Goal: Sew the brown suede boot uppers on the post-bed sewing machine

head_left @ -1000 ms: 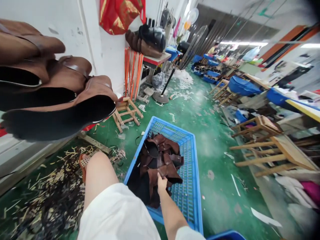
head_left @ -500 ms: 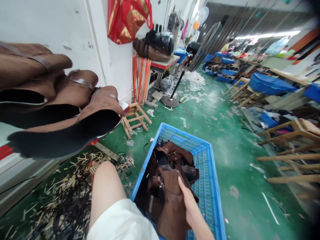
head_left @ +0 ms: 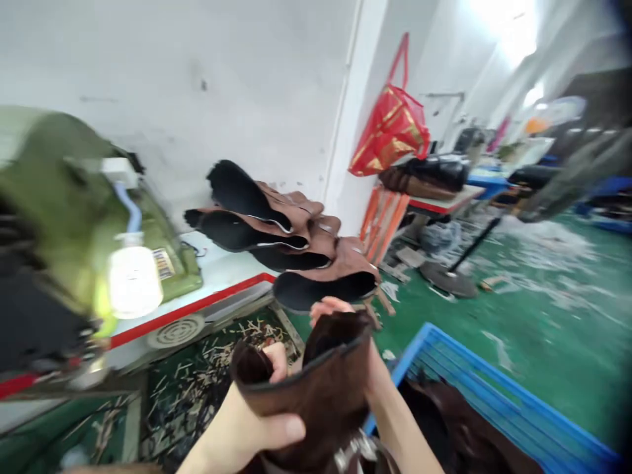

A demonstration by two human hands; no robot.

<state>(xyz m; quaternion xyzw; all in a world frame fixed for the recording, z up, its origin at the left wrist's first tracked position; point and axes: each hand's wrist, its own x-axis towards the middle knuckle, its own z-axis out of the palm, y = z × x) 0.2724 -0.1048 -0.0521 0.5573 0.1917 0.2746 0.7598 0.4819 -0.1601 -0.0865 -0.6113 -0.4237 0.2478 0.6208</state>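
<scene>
A dark brown boot upper (head_left: 320,388) is between my two hands, its open top edge facing up. My left hand (head_left: 261,415) grips its left side, thumb pressed on the outer face and fingers inside the opening. Around the right side wraps my right hand (head_left: 368,355), its fingertips showing beyond the top rim. The lower part of the upper is cut off by the frame's bottom edge. Just beyond my hands, several brown boot uppers (head_left: 340,260) with black linings lie stacked on a white tabletop (head_left: 222,263) with a red edge.
More dark brown uppers (head_left: 459,421) lie in a blue plastic crate (head_left: 494,388) at the lower right. A green sewing machine (head_left: 54,171) with a lit lamp (head_left: 133,280) is at the left. Scraps litter the floor. A red bag (head_left: 392,128) hangs by the wall; a fan stand (head_left: 451,280) stands behind.
My view has swung left toward the machine. The boot upper that my right hand touched in the crate seems lifted out. My left hand has come into view, gripping it too.
</scene>
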